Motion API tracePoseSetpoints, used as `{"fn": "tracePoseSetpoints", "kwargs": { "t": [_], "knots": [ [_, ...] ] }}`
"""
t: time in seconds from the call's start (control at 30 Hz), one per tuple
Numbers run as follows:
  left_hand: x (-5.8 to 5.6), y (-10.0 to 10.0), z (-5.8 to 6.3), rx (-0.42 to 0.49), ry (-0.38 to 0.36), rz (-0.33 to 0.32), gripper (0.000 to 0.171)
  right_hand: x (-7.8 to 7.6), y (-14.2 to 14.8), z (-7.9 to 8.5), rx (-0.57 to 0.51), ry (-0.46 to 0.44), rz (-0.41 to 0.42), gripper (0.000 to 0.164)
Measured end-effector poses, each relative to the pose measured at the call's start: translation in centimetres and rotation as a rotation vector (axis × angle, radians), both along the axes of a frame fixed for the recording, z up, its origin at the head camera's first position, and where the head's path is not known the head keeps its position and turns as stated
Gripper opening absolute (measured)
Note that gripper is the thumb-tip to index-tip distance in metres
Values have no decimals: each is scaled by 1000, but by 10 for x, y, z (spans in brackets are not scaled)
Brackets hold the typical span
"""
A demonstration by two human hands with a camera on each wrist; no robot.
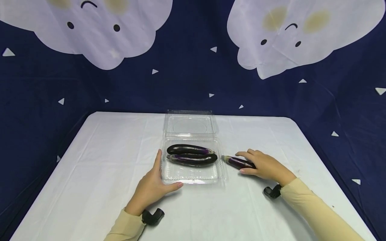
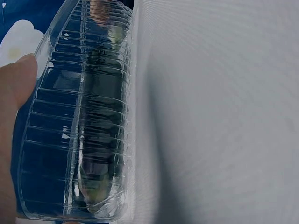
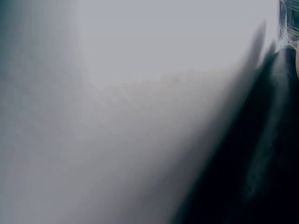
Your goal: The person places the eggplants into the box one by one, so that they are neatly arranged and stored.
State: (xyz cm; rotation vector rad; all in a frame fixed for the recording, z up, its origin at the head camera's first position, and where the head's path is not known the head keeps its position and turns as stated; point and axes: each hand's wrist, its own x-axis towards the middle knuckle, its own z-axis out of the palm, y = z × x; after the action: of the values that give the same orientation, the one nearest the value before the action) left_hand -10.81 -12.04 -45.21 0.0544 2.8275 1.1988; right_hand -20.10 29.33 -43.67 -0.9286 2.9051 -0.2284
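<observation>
A clear plastic clamshell box (image 1: 190,174) sits on the table with its lid (image 1: 190,125) folded back. Inside it, one dark eggplant (image 1: 187,149) lies behind another eggplant (image 1: 193,160), side by side. My left hand (image 1: 152,185) is spread round the box's near left corner, fingers along the left side and thumb at the front rim. Just right of the box, my right hand (image 1: 265,165) grips a third eggplant (image 1: 238,162), fingers on the far side and thumb on the near side. Its stem end points at the box; its other end is hidden under the hand.
A white cloth (image 1: 105,167) covers the table. Behind it hangs a dark blue curtain (image 1: 187,87) with clouds and small white triangles. Black devices (image 1: 152,217) are strapped at both wrists.
</observation>
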Motion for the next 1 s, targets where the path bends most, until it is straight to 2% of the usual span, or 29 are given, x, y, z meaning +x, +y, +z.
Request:
{"fn": "tracePoseSetpoints", "kwargs": {
  "t": [0.23, 0.43, 0.57, 0.77, 1.0],
  "knots": [
    [1, -1, 0, 3, 0, 6, 137, 4, -2, -6, -12, -108, -37, 64],
    [1, -1, 0, 4, -2, 5, 137, 6, -1, -3, -36, -136, -54, 61],
    [1, 0, 1, 5, -1, 3, 137, 3, 2, 9, -56, -115, -69, 59],
    [1, -1, 1, 3, 0, 6, 137, -5, -2, 37, -73, -68, -100, 61],
    [0, 0, 1, 4, 1, 4, 137, -8, -37, 64, -61, -69, -49, 59]
  ]
}}
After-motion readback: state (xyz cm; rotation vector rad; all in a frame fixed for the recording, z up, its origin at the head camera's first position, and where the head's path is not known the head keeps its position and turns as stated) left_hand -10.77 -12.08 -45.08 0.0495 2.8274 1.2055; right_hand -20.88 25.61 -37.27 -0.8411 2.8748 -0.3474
